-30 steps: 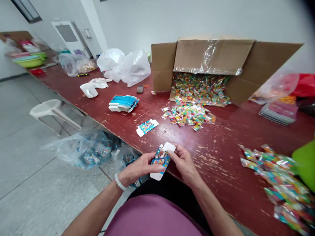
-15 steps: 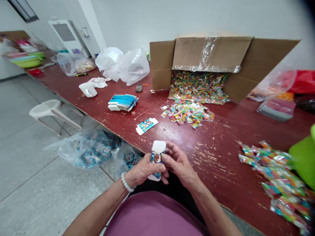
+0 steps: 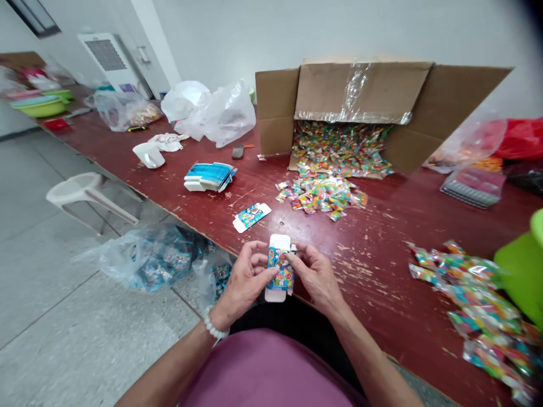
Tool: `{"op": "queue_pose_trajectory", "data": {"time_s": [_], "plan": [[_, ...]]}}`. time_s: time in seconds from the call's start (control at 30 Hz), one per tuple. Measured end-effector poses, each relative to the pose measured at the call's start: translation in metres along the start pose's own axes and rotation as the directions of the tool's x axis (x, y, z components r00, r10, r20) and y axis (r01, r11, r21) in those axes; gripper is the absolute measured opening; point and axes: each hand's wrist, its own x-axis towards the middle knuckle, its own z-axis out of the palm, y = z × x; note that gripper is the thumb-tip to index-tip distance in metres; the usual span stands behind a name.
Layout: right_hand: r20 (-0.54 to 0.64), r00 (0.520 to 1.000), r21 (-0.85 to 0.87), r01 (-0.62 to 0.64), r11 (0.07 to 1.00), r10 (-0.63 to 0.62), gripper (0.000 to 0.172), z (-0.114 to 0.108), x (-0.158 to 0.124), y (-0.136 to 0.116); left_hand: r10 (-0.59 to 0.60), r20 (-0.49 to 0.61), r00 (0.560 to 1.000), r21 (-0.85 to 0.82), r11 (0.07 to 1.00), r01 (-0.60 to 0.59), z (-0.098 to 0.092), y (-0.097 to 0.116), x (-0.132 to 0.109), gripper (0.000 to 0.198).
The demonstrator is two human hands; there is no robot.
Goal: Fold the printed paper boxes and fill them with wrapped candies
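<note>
Both my hands hold one small printed paper box (image 3: 280,270), blue with white flaps, upright at the near edge of the red table (image 3: 382,249). My left hand (image 3: 244,280) grips its left side with curled fingers. My right hand (image 3: 316,274) pinches its upper right corner by the top flap. Another flat box blank (image 3: 251,216) lies on the table just beyond. A stack of blue flat blanks (image 3: 210,177) lies farther left. Colourful wrapped sweets (image 3: 322,195) spill from a tipped cardboard carton (image 3: 373,107).
More wrapped sweets (image 3: 470,294) lie at the right beside a green container (image 3: 524,265). Plastic bags (image 3: 212,113), a white cup (image 3: 148,154) and a phone (image 3: 238,151) sit farther back. A bag of boxes (image 3: 148,257) and a white stool (image 3: 82,192) stand on the floor at left.
The box in my hands has been turned from slanted to upright and raised a little. My right fingers have shifted to its top flap.
</note>
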Motion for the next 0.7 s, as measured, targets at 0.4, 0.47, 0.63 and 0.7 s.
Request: {"op": "queue_pose_trajectory", "data": {"time_s": [0.4, 0.47, 0.63, 0.7], "plan": [[0.017, 1.0, 0.124, -0.027, 0.992, 0.025, 0.029, 0.002, 0.0, 0.007, -0.013, -0.018, 1.0, 0.036, 0.999, 0.013, 0.0, 0.006, -0.003, 0.034], [0.086, 0.991, 0.135, -0.115, 0.984, 0.104, 0.031, -0.003, 0.004, 0.001, -0.024, -0.004, 1.0, 0.067, 0.997, 0.024, -0.001, 0.008, -0.003, 0.03], [0.154, 0.982, 0.126, -0.133, 0.983, 0.113, 0.04, -0.007, 0.009, -0.012, -0.015, -0.013, 1.0, 0.09, 0.996, 0.016, -0.001, 0.008, -0.003, 0.031], [0.175, 0.981, 0.088, -0.105, 0.991, 0.088, 0.033, -0.005, 0.007, -0.01, -0.042, -0.047, 0.998, -0.014, 0.999, 0.042, -0.001, 0.008, -0.004, 0.045]]}}
